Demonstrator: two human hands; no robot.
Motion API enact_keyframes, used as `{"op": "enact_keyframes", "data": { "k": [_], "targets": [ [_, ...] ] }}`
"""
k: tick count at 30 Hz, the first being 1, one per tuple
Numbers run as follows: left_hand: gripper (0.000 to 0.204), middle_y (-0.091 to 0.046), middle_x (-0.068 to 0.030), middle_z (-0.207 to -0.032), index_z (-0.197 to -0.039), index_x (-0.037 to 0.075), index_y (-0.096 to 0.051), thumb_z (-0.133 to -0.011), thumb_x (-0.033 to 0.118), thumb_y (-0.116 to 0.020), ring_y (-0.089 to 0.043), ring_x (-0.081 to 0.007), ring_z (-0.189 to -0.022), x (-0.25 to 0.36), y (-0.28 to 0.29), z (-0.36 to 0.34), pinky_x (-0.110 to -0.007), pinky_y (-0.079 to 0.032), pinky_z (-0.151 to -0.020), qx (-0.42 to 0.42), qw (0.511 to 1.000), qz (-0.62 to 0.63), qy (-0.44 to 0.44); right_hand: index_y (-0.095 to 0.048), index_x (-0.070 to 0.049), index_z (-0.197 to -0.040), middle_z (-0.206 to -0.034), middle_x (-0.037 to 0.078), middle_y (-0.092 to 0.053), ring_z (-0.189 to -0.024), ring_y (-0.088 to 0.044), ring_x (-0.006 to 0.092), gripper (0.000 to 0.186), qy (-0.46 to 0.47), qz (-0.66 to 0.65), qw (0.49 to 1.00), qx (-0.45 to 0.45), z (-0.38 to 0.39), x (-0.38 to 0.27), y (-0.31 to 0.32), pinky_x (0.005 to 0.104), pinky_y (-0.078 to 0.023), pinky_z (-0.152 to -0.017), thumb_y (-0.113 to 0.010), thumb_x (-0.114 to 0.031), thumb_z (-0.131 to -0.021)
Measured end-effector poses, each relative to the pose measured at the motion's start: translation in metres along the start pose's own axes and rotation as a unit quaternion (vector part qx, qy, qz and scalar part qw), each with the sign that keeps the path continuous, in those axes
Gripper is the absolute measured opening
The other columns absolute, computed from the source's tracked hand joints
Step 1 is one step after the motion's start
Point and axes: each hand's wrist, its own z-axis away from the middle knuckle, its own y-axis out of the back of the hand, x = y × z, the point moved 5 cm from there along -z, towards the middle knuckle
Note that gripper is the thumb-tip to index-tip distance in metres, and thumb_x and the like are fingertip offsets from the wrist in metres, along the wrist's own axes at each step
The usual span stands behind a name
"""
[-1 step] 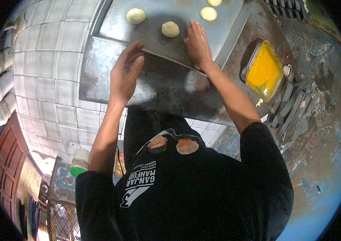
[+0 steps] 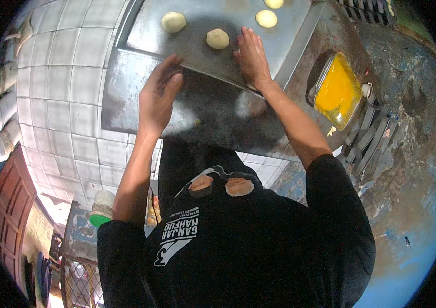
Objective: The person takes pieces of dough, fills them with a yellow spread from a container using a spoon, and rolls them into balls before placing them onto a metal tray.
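Both my hands are at a metal tray (image 2: 297, 49) on a dark metal worktop (image 2: 123, 102). Pale dough rounds (image 2: 217, 39) sit spread on the tray: one nearest me between my hands, one at upper left, two at upper right. My right hand (image 2: 252, 61), fingers stretched out, lies on or just over the tray beside the nearest round, holding nothing visible. At the tray's near edge, my left hand (image 2: 159, 92) is open with fingers loosely curved; whether it touches the rim I cannot tell.
A rectangular container of yellow substance (image 2: 338, 87) sits on the right, with grey metal pieces (image 2: 374, 136) below it. A tiled surface (image 2: 59, 87) spans the left, with lidded containers (image 2: 2, 110) at the far left. A dark grate (image 2: 364, 13) is at top right, a wooden door (image 2: 10, 210) at lower left.
Both hands have shifted very slightly, the left one a little leftward. The dough rounds look the same.
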Motion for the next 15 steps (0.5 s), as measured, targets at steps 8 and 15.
{"op": "enact_keyframes", "data": {
  "k": [8,15],
  "targets": [
    [0.038,-0.063,-0.0124,-0.128,-0.136,-0.001,-0.056,-0.1,0.01,-0.06,-0.06,-0.0177,-0.115,0.008,0.01,0.027,-0.03,-0.047,-0.1,0.063,0.997,-0.029,0.036,-0.064,0.0,-0.119,-0.125,0.021,-0.063,-0.118,-0.059,0.0328,0.041,-0.284,-0.364,0.884,-0.075,-0.044,0.064,0.066,0.0441,-0.044,-0.101,-0.066,-0.031,-0.093],
    [0.03,-0.068,-0.0084,-0.113,-0.127,-0.002,-0.059,-0.101,0.012,-0.059,-0.064,-0.0114,-0.098,0.022,-0.05,0.054,-0.026,-0.052,-0.087,0.016,1.0,0.007,0.006,-0.069,0.001,-0.101,-0.093,0.015,-0.072,-0.081,-0.069,0.0249,0.044,-0.339,-0.276,0.894,0.095,-0.032,0.082,0.062,0.036,-0.054,-0.076,-0.081,-0.034,-0.077]
  ]
}}
